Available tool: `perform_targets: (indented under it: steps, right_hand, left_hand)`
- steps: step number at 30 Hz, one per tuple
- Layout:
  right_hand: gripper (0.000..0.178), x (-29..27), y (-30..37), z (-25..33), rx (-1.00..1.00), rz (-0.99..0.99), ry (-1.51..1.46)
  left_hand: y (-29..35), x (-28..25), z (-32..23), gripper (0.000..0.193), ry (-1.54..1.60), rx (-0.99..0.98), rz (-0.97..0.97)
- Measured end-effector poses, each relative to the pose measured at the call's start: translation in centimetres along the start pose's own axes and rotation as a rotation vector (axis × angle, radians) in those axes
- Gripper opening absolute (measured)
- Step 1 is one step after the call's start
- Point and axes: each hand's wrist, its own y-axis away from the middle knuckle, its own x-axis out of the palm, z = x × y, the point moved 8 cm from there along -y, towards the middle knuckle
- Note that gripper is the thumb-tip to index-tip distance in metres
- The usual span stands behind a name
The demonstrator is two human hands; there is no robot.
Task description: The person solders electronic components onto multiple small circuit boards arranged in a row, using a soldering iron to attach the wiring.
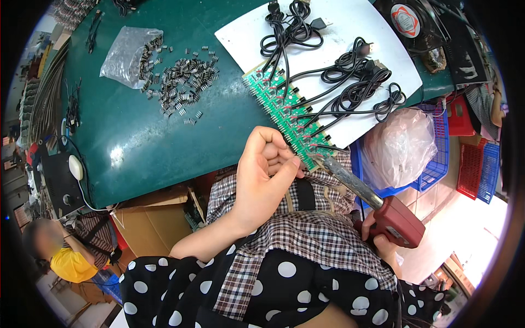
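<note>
Green circuit board (pixel 285 117) lies slantwise along the left, near edge of a white sheet (pixel 240 34) on the counter (pixel 219 145), its near end seeming to jut out over my lap. My right grip (pixel 386 245) is wrapped round the dark red handle of the soldering iron (pixel 377 201); its metal barrel points far and left, the tip at that near end, though contact is too small to tell. My left grip (pixel 262 177) has fingers curled and thumb drawn in toward them, right beside the same end; whether it pinches the board or a thin strand, I cannot tell. Black cables (pixel 358 90) run from the board to the right and far across the sheet. I judge the step in hand to be soldering the nearest cable's lead. The next move calls for a steady left grip, brief heat on that joint, and a clean lift without dragging the lead.
</note>
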Motion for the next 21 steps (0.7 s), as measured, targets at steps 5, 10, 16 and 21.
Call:
perform_targets:
  steps: [5,10,16,21]
  right_hand:
    - [0.057,-0.2,-0.2,0.0,0.028,0.004,0.041]
    - [0.058,0.5,-0.5,0.4,0.010,0.026,0.168]
    - [0.054,-0.6,0.1,-0.5,0.037,0.022,0.120]
    - [0.053,-0.6,0.1,-0.6,-0.006,0.109,0.326]
  left_hand:
    - [0.0,0.2,0.1,0.021,0.014,-0.004,0.011]
    - [0.1,0.2,0.2,0.021,0.003,0.001,0.006]
    - [0.1,0.3,0.0,0.021,-0.012,0.009,0.009]
    - [0.1,0.4,-0.1,0.020,-0.022,0.018,-0.009]
